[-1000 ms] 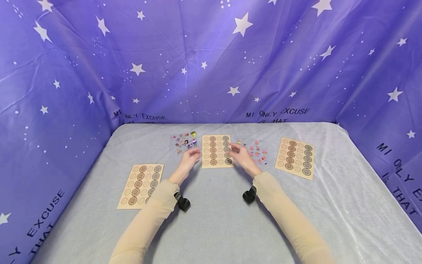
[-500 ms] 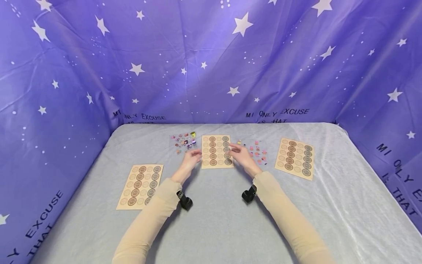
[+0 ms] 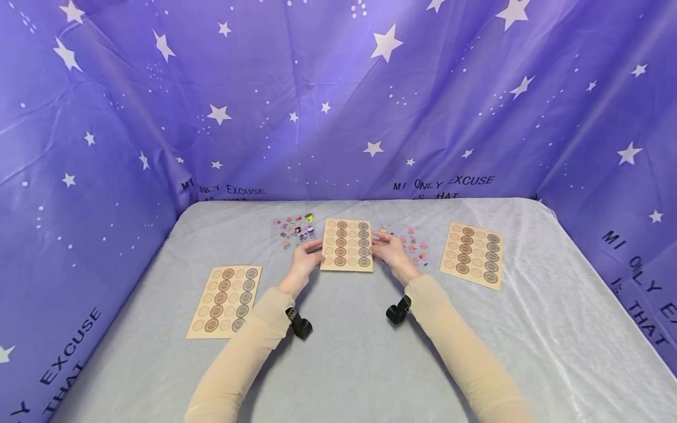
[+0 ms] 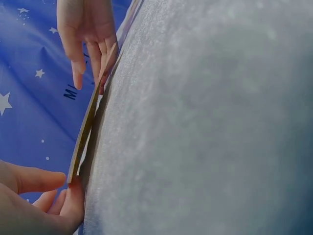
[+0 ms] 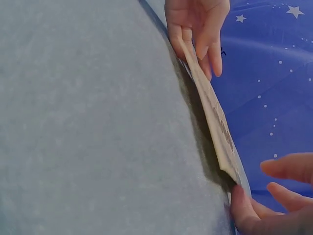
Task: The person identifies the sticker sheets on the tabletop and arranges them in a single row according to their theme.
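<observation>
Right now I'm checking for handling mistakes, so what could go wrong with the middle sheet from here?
The middle sheet might slip on the right: the right hand's thumb stands apart from it, with fingers at the lower edge.

It could tilt or bend, since its near edge looks raised off the table.

The right hand overlaps the pink stickers in the head view, so it may nudge them.

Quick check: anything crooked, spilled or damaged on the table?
The right sheet looks askew: its far edge slants, whereas the left sheet and the middle sheet, held between left hand and right hand, are squarer to the table. I see no spill or damage, though a sleeve hides part of the left sheet.
</observation>
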`<action>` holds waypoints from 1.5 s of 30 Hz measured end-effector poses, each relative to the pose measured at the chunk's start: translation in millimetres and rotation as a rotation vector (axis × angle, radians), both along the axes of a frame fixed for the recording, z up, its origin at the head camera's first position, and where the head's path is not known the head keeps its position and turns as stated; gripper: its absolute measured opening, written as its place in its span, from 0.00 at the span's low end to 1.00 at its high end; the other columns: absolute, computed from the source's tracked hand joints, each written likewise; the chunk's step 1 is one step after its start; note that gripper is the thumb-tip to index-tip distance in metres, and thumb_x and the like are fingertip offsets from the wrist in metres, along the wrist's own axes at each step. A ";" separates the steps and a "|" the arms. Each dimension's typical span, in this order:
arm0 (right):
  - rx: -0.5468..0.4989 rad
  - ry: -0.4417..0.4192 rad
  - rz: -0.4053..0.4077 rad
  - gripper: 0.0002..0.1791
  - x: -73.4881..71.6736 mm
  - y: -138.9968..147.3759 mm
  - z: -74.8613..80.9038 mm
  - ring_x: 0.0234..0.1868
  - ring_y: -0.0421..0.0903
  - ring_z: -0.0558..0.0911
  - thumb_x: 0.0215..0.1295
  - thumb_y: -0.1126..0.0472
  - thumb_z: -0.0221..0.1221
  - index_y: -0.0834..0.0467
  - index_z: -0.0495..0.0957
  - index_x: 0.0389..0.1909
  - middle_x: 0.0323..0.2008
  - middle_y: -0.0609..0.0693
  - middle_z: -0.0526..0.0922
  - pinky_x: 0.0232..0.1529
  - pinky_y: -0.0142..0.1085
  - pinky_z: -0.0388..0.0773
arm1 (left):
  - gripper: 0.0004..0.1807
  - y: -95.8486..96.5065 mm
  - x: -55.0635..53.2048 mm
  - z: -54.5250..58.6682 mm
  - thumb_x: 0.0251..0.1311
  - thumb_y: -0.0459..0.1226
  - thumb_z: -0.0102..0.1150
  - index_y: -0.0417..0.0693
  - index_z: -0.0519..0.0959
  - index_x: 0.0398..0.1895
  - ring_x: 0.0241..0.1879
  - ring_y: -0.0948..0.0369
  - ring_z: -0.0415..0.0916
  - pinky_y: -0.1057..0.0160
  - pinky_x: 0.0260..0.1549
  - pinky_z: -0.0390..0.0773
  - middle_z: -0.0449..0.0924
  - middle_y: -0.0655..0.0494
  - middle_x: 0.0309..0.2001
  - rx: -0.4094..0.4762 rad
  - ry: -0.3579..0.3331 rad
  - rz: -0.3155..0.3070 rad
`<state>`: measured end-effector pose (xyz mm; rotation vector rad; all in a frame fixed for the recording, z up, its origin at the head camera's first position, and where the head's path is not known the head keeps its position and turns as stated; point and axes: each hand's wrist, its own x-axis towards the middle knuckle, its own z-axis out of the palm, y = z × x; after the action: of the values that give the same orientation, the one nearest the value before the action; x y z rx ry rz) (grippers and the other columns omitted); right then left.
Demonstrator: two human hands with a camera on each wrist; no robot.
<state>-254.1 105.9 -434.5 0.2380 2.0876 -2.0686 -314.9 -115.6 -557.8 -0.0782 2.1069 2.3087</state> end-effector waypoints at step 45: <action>-0.113 -0.085 -0.014 0.27 37.5 -15.9 4.5 0.26 0.39 0.79 0.48 0.80 0.53 0.67 0.69 0.53 0.33 0.53 0.80 0.39 0.33 0.78 | 0.26 -20.6 110.6 120.9 0.45 0.19 0.50 0.32 0.69 0.54 0.23 0.64 0.75 0.68 0.25 0.79 0.73 0.52 0.31 -0.103 -0.222 -0.024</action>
<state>-216.6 90.0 -430.0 0.3192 1.9193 -2.1361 -204.3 -136.2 -436.9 -0.2941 2.0999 2.0680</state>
